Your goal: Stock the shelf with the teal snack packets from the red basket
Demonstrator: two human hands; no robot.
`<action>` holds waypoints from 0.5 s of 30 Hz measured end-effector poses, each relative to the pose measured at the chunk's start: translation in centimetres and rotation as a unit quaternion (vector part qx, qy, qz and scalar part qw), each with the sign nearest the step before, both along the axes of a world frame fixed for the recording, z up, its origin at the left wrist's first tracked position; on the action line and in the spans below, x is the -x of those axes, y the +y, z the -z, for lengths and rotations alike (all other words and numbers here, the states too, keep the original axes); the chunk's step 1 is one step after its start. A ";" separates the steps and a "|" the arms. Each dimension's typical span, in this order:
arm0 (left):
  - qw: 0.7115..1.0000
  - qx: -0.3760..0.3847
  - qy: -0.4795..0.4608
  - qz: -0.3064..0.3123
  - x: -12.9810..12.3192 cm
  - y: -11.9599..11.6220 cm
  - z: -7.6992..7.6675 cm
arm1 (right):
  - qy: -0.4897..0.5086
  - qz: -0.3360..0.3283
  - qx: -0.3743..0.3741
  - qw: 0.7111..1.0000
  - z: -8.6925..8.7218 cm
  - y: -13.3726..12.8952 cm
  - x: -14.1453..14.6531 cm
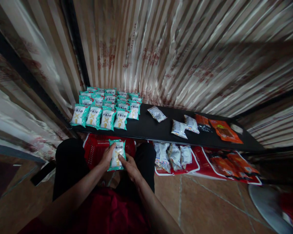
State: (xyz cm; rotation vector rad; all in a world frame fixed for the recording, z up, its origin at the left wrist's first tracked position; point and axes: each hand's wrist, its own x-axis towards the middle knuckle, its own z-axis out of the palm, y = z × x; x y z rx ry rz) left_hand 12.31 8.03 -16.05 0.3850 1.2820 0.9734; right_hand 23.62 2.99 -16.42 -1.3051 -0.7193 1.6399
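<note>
Between my knees I hold a teal and white snack bag [119, 152] upright, its printed front facing me. My left hand [108, 157] grips its left side, and my right hand [129, 165] grips the lower right with the thumb on the front. Behind the bag is a red basket [95, 152] under the shelf edge. On the black shelf [146, 126] above, several matching teal bags [107, 118] stand in rows at the left end.
Silver-white packets [157, 113] and an orange packet [225, 131] lie further right on the shelf. Below are a red basket of silvery packets [174, 156] and another with orange packets [234, 165]. Striped curtains [161, 58] hang behind. A grey round stool [266, 204] stands at lower right.
</note>
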 end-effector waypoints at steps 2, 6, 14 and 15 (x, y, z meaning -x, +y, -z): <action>1.000 -0.009 -0.003 0.018 -0.3 0.0 -0.2 | -0.011 0.009 -0.001 1.000 -0.2 0.0 -0.3; 0.998 -0.047 -0.016 0.034 -0.7 0.2 -0.7 | -0.030 0.023 -0.012 0.999 -0.8 0.2 -0.9; 0.989 -0.102 -0.016 0.108 -0.9 0.2 -1.4 | -0.085 0.074 -0.054 0.992 -1.8 1.7 -2.7; 0.987 -0.101 -0.017 0.122 -0.9 0.1 -1.5 | -0.087 0.078 -0.061 0.991 -2.0 1.9 -2.9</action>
